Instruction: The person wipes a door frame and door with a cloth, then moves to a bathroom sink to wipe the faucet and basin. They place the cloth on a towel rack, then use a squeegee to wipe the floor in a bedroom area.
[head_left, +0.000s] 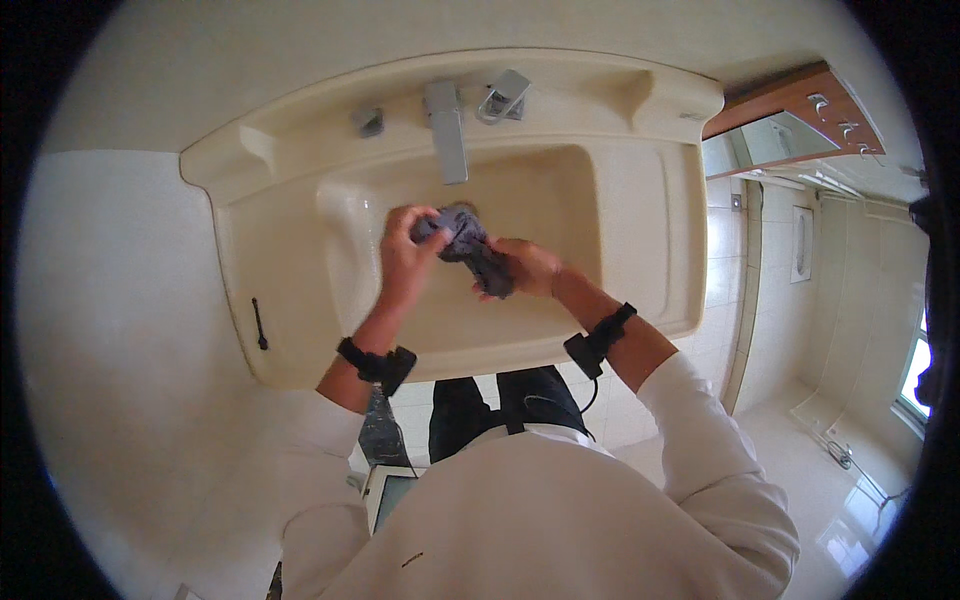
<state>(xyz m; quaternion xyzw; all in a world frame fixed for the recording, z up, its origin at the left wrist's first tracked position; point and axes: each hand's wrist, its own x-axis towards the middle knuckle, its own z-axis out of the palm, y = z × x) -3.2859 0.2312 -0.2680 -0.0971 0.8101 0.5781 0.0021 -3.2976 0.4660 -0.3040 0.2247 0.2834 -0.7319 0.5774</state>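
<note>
A crumpled dark grey cloth (466, 238), possibly a sock, is held in both hands above the bowl of a cream washbasin (405, 330). My left hand (405, 251) grips its upper left end, with the thumb pressed over the fabric. On the other side my right hand (531, 266) has hold of the lower right end, which hangs down past the fingers. Some blur covers the hands and the cloth. The cloth partly hides the drain (469, 206), and the square metal spout (448, 135) is just beyond. No water stream is visible.
Behind the bowl stand a metal tap lever (508, 94) and a small square fitting (367, 121). A thin black stick-like item (259, 324) lies on the basin's left ledge. Far right is a brown wood panel (832, 112) with hooks. Black bands with boxes circle both forearms.
</note>
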